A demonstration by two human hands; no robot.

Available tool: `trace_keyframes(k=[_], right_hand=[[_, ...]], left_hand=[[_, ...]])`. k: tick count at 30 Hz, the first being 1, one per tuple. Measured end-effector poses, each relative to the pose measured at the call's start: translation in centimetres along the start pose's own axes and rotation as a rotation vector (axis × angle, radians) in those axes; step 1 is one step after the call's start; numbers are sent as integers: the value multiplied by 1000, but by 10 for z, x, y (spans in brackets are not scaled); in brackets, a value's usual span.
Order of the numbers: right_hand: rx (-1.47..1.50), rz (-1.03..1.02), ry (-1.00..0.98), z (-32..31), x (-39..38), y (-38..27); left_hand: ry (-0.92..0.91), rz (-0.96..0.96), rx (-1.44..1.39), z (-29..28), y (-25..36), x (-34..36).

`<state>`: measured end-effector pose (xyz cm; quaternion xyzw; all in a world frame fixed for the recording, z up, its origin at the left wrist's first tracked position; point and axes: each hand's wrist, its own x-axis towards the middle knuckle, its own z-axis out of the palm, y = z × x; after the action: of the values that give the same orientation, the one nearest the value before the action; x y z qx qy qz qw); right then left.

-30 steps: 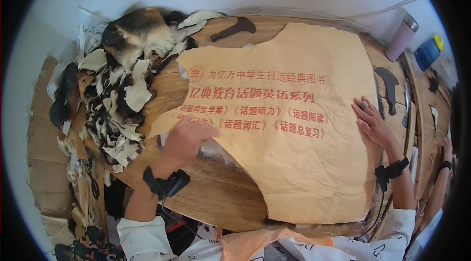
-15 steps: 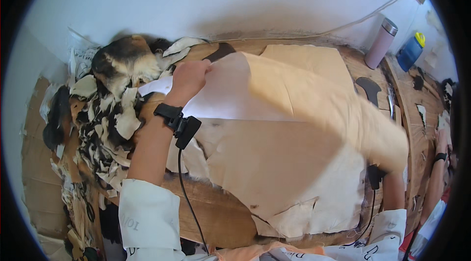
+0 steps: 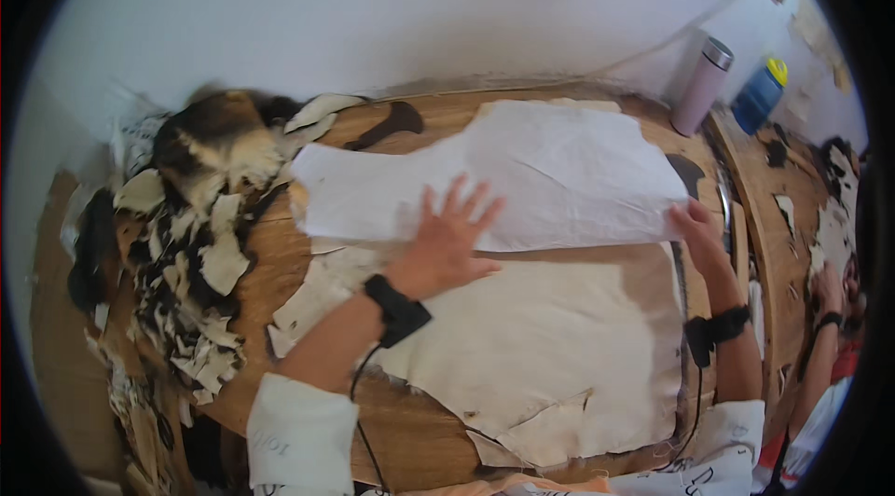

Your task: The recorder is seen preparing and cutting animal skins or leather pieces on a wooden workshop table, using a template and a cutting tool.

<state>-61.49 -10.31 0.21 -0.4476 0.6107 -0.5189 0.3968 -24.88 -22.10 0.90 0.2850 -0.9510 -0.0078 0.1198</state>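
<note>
White sheet [image 3: 569,160], left hand [image 3: 443,252] (splayed) over it

I locate the paper sheet [image 3: 559,184] over the far part of the hide [image 3: 559,328], on the counter [image 3: 410,426]. Scraps [image 3: 224,265] lie left. One blade [image 3: 387,126] lies far left of the sheet; a second blade [image 3: 688,172], right. Flask [image 3: 701,90] and bottle [image 3: 759,103] stand far right.
</note>
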Motion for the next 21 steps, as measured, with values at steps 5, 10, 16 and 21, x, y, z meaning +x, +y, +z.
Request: trace_keyframes(k=[5, 10, 16, 21], right_hand=[[127, -24, -7, 2, -8, -17], [244, -53, 39, -12, -41, -24], [399, 27, -111, 55, -76, -14], [315, 1, -156, 93, -93, -45]], left_hand=[[129, -178, 67, 19, 1, -10], [439, -144, -209, -35, 10, 9], [646, -158, -504, -123, 15, -12], [395, -332, -477, -162, -16, -58]])
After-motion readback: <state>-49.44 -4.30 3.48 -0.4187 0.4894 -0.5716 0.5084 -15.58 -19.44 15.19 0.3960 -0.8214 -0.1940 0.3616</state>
